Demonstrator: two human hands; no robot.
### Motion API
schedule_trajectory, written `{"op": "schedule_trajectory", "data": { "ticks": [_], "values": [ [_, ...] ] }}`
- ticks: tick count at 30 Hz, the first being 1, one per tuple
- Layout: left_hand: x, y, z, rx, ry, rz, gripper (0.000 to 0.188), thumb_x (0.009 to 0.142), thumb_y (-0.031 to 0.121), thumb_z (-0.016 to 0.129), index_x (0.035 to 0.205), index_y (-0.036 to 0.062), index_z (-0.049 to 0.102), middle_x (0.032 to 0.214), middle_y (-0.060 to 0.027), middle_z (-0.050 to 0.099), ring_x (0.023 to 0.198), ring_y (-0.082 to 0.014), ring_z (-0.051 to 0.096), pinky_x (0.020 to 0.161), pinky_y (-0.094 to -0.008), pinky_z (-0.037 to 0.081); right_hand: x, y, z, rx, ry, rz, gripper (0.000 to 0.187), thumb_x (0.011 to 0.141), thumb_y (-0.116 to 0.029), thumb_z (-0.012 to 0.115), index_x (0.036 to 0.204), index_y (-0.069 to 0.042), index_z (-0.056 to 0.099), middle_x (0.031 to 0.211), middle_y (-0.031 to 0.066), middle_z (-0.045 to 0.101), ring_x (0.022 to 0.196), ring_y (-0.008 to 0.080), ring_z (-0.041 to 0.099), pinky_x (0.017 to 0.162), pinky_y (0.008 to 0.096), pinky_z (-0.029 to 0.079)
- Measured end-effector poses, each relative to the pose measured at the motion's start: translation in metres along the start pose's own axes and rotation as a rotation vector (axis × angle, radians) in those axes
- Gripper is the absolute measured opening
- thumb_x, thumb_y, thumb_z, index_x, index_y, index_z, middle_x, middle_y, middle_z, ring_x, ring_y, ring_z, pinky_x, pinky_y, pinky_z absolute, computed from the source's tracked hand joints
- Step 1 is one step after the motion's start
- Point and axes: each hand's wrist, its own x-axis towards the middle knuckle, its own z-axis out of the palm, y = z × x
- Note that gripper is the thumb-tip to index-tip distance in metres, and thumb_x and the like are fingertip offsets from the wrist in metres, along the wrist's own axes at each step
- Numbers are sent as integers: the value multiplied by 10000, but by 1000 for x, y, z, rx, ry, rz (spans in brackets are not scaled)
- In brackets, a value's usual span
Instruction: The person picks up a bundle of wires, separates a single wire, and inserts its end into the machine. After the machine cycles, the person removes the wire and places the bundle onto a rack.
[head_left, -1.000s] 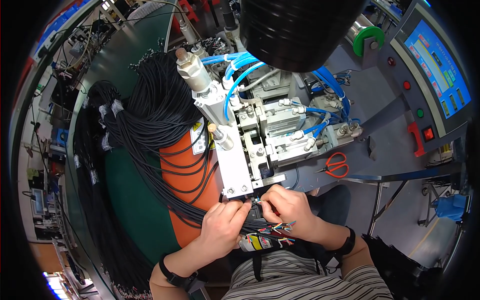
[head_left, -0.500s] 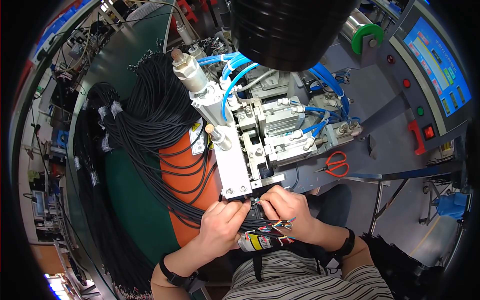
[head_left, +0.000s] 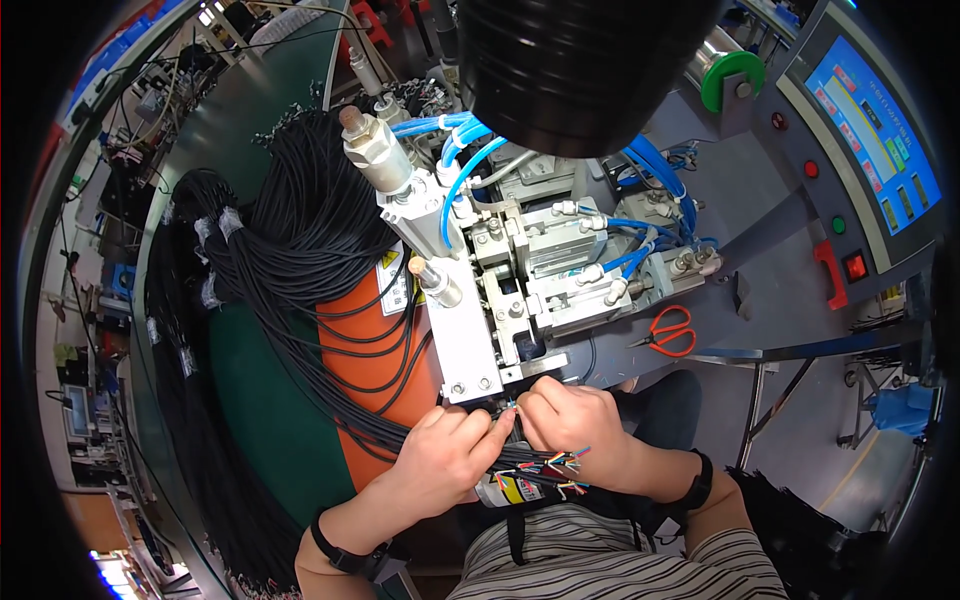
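Observation:
At the near end of a silver pneumatic machine (head_left: 465, 345), my left hand (head_left: 440, 455) and my right hand (head_left: 570, 420) meet, fingers pinched. Thin coloured wires (head_left: 510, 405) at a cable end show between their fingertips; which finger presses which wire is too small to make out. Below the hands runs a bundle of black cables (head_left: 375, 430). Its stripped ends, with bare coloured wires (head_left: 565, 462), reach past my right wrist. A can with a yellow and white label (head_left: 510, 490) sits partly hidden under those ends, close to my body.
Large coils of black cable (head_left: 310, 200) lie at the left on the green and orange table surface (head_left: 290, 420). Red-handled scissors (head_left: 670, 332) rest right of the machine. Blue air hoses (head_left: 650, 165) cross it. A control screen (head_left: 875, 130) stands far right; a black cylinder (head_left: 585, 70) hangs overhead.
My left fingertips have moved slightly right, closer to the right ones. My right hand has shifted a little, its fingers curled closer around the wire ends.

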Motion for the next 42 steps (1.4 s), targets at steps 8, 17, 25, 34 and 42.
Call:
{"op": "schedule_trajectory", "data": {
  "ticks": [8, 17, 25, 34, 42],
  "values": [
    [7, 5, -6, 62, -74, 21, 583, 699, 156, 656, 1249, -28, 591, 892, -42, 502, 768, -190, 516, 680, -310, 416, -4, 11, 5, 20, -25, -3, 177, 776, -47, 703, 945, -20, 654, 837, 80, 624, 578, 232, 632, 494, 330, 503],
    [4, 8, -5, 77, -57, -4, 567, 706, 145, 648, 1247, -18, 597, 875, -43, 494, 751, -191, 507, 656, -316, 400, 0, 16, 1, -7, 11, -113, 201, 798, -106, 658, 976, -20, 621, 811, 71, 594, 565, 225, 636, 499, 325, 516],
    [1, 5, 4, 42, 28, -41, 563, 700, 151, 648, 1246, 19, 610, 873, -43, 496, 745, -197, 516, 653, -319, 397, -2, 15, 6, 2, 45, -69, 168, 827, -123, 667, 954, -25, 618, 823, 71, 602, 567, 226, 635, 495, 327, 510],
    [1, 7, 2, 61, 11, -26, 549, 703, 154, 646, 1234, 19, 614, 880, -40, 503, 743, -197, 521, 652, -315, 399, 1, 8, -1, 84, 30, -26, 112, 827, -63, 707, 877, -17, 618, 834, 88, 646, 602, 246, 643, 529, 325, 518],
    [1, 8, 2, 49, 33, -35, 512, 721, 143, 632, 1219, 24, 622, 881, -38, 508, 732, -195, 519, 646, -323, 404, -2, 8, 5, 49, 51, -46, 121, 856, -75, 686, 893, -16, 587, 814, 101, 639, 614, 259, 646, 533, 334, 514]
  ]
}}
